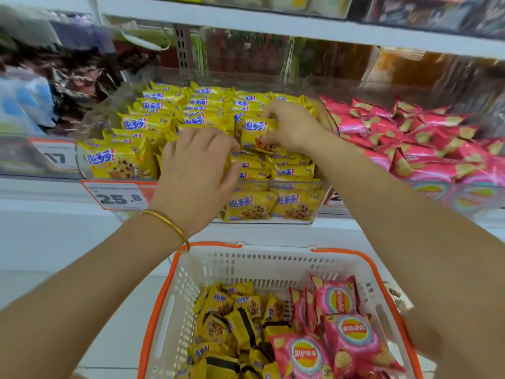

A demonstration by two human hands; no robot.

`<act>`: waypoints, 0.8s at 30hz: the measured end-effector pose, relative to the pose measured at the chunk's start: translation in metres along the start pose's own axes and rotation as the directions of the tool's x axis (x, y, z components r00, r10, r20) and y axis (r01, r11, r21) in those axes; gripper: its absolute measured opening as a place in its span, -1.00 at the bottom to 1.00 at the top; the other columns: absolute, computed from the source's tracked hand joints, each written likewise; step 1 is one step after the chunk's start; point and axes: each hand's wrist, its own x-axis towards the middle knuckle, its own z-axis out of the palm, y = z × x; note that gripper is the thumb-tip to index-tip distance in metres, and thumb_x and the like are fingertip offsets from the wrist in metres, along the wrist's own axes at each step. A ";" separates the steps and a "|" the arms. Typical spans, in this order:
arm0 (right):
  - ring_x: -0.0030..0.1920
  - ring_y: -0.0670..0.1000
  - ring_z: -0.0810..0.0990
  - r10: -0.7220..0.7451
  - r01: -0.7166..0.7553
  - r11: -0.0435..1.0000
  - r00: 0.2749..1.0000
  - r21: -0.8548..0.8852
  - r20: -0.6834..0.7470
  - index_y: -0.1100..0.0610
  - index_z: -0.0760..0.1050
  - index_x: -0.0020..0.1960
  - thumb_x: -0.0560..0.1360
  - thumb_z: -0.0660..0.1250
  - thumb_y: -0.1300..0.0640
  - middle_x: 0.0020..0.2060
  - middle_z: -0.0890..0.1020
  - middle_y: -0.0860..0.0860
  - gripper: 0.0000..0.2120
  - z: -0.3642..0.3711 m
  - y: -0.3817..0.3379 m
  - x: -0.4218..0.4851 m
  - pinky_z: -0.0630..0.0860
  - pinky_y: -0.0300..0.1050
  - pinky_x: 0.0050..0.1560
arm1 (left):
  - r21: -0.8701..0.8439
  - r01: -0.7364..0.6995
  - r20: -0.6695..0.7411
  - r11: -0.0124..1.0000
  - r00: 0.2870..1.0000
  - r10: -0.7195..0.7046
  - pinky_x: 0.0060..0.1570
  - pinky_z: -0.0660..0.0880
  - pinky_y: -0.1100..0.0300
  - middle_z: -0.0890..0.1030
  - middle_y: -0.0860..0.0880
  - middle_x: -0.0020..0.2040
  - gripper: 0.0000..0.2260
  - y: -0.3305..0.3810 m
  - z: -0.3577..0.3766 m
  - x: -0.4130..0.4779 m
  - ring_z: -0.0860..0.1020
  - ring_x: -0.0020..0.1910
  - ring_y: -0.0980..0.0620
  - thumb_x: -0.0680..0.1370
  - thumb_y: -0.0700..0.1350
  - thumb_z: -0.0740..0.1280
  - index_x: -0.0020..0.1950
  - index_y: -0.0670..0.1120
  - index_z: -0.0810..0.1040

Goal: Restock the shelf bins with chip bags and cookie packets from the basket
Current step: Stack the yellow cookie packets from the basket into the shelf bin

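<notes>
Yellow cookie packets [153, 124] stand in rows in the clear bin [295, 182] at the centre of the frame. My right hand [289, 127] reaches in from the right and pinches one upright packet [257, 135] between thumb and fingertips, just above the rows near the middle of the bin. My left hand [196, 165] lies beside it, a little lower in the frame, with its fingers bent down onto the packets at the front of the bin; I cannot tell whether they grip anything or only press. A gold bangle [169, 222] sits on that wrist.

Right of the cookie bin, in the next bin, lie pink chip bags [404, 138]. A price tag [120, 198] reading 25.8 hangs on the shelf edge at the left, under the clear bin.

Below my arms, at the bottom centre of the frame, sits the white basket [273, 263] with an orange rim. Inside it, loose cookie packets [232, 324] are heaped on the left and Lay's chip bags [344, 332] on the right.
</notes>
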 end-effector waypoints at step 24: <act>0.04 0.11 0.50 -0.127 0.124 0.991 0.990 -0.048 -0.062 0.13 0.46 0.13 0.50 0.37 0.13 0.12 0.41 0.09 -0.76 0.018 0.004 0.009 0.45 -0.02 0.12 | 0.036 -0.038 -0.017 0.999 0.999 0.039 0.01 0.32 0.00 0.56 -0.03 0.09 -0.69 -0.005 0.006 0.000 0.45 0.10 -0.12 0.50 0.04 0.11 0.07 -0.06 0.54</act>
